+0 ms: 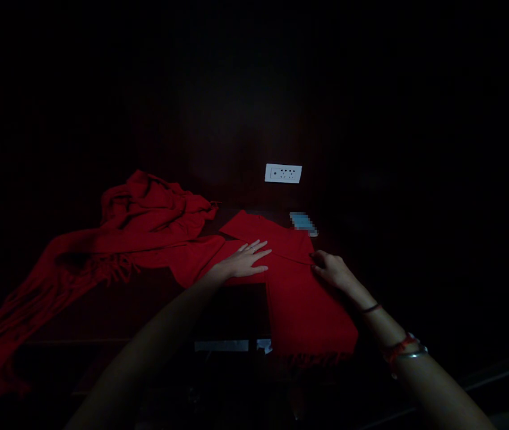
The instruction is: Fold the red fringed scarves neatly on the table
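Note:
A red fringed scarf (308,298) lies over the dark table, its fringed end hanging past the front edge on the right. My left hand (246,261) rests flat on the red fabric with fingers spread and a ring on one finger. At the fabric's right edge, my right hand (331,269) is closed, thumb and fingers pinching the scarf by a fold. To the left, more red fabric (156,206) sits in a crumpled heap, with long fringe trailing off toward the lower left. Whether the heap and the flat part are one piece I cannot tell.
A white wall socket (283,173) is on the dark wall behind the table. Near the scarf's far right corner lies a blurred, light-blue flat object (303,223). Pale items (221,346) show below the table's front edge. The surroundings are very dark.

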### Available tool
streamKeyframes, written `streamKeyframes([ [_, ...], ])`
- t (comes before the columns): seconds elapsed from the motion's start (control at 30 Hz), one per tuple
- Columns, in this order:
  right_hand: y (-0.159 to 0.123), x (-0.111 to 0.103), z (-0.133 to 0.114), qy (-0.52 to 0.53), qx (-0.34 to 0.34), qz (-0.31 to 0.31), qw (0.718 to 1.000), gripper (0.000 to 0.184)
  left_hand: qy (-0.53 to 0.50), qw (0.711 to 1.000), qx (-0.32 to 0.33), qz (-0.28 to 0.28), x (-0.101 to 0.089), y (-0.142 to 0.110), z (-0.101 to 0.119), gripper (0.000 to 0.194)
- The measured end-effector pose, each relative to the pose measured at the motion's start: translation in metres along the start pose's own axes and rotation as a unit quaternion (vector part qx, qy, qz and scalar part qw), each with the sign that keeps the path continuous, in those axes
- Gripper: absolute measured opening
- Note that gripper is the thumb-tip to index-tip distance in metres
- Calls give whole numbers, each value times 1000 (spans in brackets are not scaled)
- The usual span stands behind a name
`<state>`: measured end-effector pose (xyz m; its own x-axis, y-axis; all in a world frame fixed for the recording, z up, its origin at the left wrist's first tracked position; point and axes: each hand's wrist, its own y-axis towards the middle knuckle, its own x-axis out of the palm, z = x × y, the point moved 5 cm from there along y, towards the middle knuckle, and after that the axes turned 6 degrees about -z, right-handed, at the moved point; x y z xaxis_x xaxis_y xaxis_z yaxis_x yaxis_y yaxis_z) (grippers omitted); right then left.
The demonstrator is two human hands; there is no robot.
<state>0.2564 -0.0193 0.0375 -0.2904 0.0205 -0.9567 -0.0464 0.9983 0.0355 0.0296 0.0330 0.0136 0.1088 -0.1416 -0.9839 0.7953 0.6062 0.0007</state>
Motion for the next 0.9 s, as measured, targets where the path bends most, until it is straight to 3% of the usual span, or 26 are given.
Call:
streamKeyframes([
  [0.17,3,5,13,50,82,24,995,25,6,1000,-4,-29,5,2,-4,60],
  [0.27,2,8,26,126,172,5,977,22,8,999,-12,-39,8,3,-8,57],
  [0.37,4,9,28,132,194,-17,972,25,3,999,0,-34,9,2,-9,48],
  [0.47,8,5,21,56,138,-22,989,28,1,999,-3,-33,8,1,-10,45],
  [0.57,9,4,4,-34,17,2,999,41,6,999,-3,-31,7,1,-10,46],
  [0.7,-4,16,-13,-109,-144,-13,983,45,0,1000,-14,-22,4,0,-10,58],
  [0.77,-11,24,-12,-116,-165,-41,979,44,2,999,-33,-32,6,1,-12,63],
  [0.9,-19,26,-7,-108,-141,-65,982,53,9,996,-68,-54,9,1,-15,70],
])
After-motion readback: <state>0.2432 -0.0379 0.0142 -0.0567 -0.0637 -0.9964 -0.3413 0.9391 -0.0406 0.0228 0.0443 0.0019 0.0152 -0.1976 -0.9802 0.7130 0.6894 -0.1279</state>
